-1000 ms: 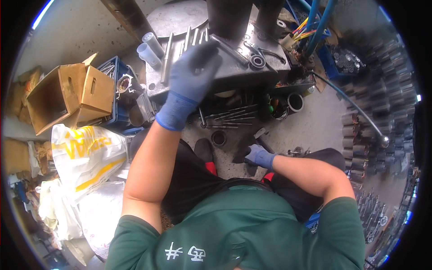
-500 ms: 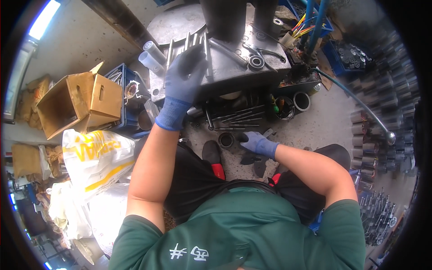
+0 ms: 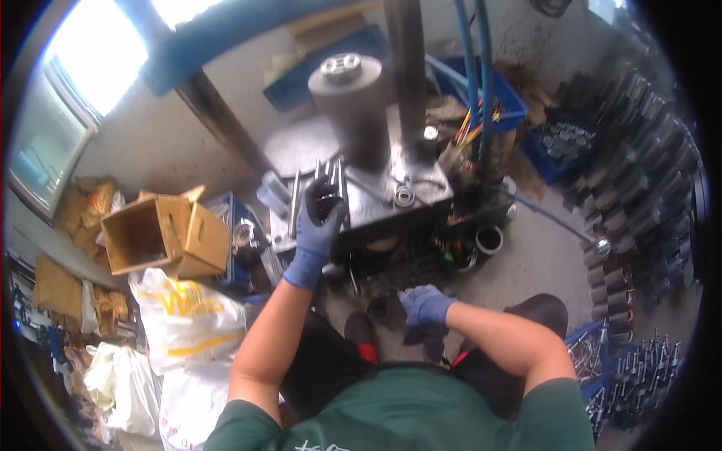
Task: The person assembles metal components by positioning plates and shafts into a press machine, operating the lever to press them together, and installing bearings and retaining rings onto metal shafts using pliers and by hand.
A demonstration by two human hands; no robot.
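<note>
My left hand [image 3: 316, 233], in a blue glove with a dark palm, is raised at the front of the metal bench top [image 3: 368, 214]. Its fingers are curved and apart, with nothing plainly held between them. Several steel rods [image 3: 295, 207] stand or lie right by its fingertips. Lower down, my right hand [image 3: 426, 305], gloved alike, hangs above the floor between my knees. Blur hides its fingertips, so its grip is unclear. Just left of it a dark short tube [image 3: 379, 309] stands on the floor. A bearing ring [image 3: 404, 196] lies on the bench to the right.
A large metal cylinder [image 3: 350, 105] rises over the bench. Cardboard box [image 3: 143, 233] and white sacks [image 3: 192, 323] are at the left. A blue bin [image 3: 560, 150] of metal parts and stacked dark cylinders [image 3: 639, 188] fill the right. A hose with a metal end [image 3: 602, 246] extends across the right.
The view has tilted up, bringing the window and the cylinder's top into sight. My left hand's fingers now show spread near the rods. My right hand stays low beside the dark tube.
</note>
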